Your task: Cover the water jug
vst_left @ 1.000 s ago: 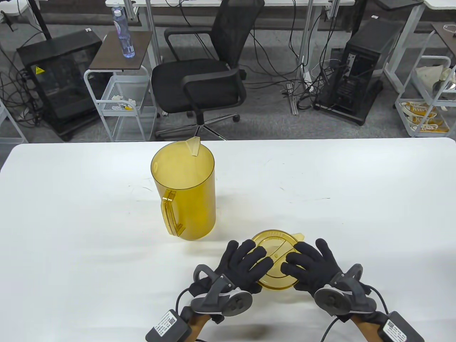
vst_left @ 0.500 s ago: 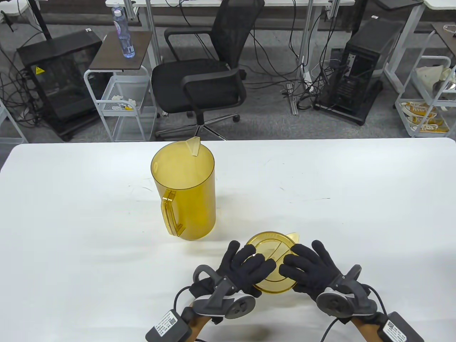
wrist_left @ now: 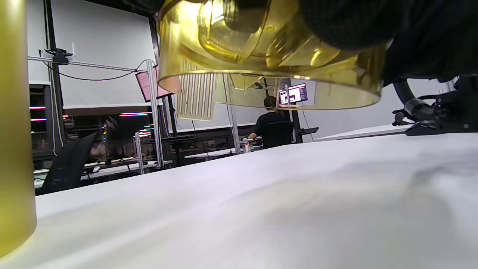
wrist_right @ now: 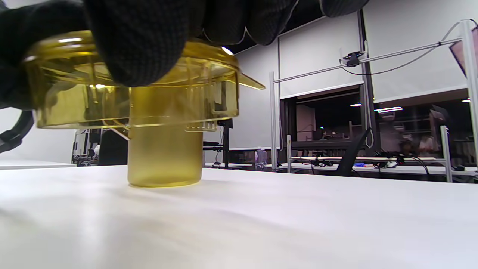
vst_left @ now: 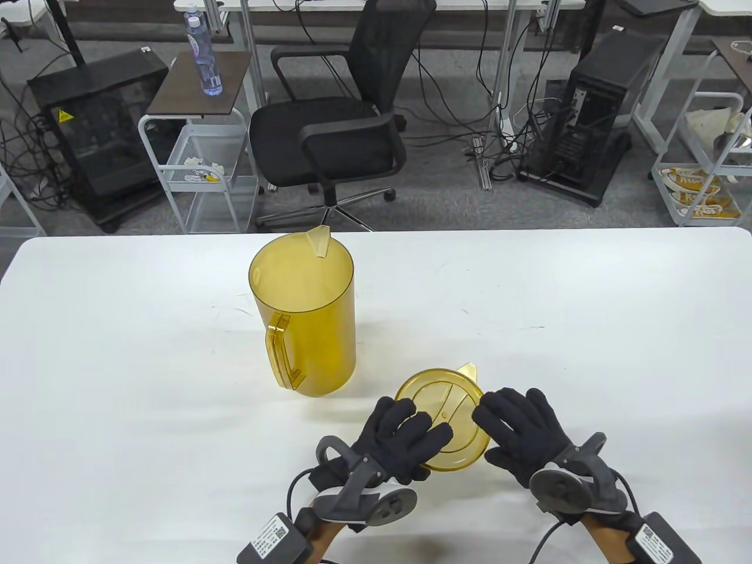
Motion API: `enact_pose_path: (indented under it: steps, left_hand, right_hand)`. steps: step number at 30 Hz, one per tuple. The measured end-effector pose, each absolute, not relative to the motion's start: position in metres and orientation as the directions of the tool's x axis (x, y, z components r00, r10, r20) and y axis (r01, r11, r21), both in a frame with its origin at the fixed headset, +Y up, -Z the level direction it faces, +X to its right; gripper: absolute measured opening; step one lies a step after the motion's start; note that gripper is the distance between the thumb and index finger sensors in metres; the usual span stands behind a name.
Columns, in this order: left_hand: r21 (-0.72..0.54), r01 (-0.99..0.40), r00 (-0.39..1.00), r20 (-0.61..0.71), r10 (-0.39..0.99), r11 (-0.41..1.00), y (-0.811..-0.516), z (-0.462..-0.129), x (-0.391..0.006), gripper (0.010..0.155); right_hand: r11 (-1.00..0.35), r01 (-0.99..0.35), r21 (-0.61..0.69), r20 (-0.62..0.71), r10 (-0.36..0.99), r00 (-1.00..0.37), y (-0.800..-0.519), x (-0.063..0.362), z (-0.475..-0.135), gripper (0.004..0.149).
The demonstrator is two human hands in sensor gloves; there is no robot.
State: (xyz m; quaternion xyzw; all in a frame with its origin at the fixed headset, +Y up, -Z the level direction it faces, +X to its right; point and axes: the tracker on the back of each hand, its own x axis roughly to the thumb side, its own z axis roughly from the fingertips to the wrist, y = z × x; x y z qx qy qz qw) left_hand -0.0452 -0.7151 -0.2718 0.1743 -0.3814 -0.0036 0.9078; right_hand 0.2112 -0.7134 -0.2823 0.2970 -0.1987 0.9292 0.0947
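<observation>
An amber see-through water jug [vst_left: 305, 317] stands upright and uncovered at the table's middle, handle toward me, spout at the far rim. Its round amber lid [vst_left: 440, 405] hangs a little above the table to the jug's right front, its spout tab pointing away. My left hand [vst_left: 405, 437] grips the lid's left side, fingers spread on top. My right hand [vst_left: 517, 426] holds its right rim. The left wrist view shows the lid [wrist_left: 269, 74] off the table and the jug wall [wrist_left: 15, 130] at far left. In the right wrist view a gloved finger [wrist_right: 142, 45] lies over the lid [wrist_right: 209, 101], the jug [wrist_right: 164, 157] behind it.
The white table [vst_left: 587, 329] carries only the jug and lid. Beyond its far edge stand a black office chair [vst_left: 335, 129], a small cart with a water bottle [vst_left: 202, 56], and computer towers [vst_left: 599, 111].
The lid has risen off the table, shifted left toward the jug and turned so its tab points farther away. Both hands moved with it.
</observation>
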Motion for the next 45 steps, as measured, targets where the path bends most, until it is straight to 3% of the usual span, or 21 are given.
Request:
enact_pose_path:
  steps: [16, 26, 45]
  left_hand:
    - [0.373, -0.169, 0.756, 0.643, -0.123, 0.912, -0.704, -0.274, -0.057, 0.075]
    - [0.430, -0.263, 0.786, 0.614, -0.066, 0.864, -0.679, -0.272, -0.073, 0.073]
    - [0.501, -0.385, 0.824, 0.565, 0.044, 0.775, -0.584, -0.273, -0.090, 0.072]
  right_hand:
    - [-0.906, -0.305, -0.293, 0.477, 0.138, -0.868, -0.718, 0.237, -0.303, 0.075]
    - [-0.908, -0.306, -0.286, 0.442, 0.159, -0.883, -0.718, 0.245, -0.309, 0.074]
    - [-0.886, -0.348, -0.307, 0.362, 0.229, -0.904, -0.714, 0.266, -0.316, 0.074]
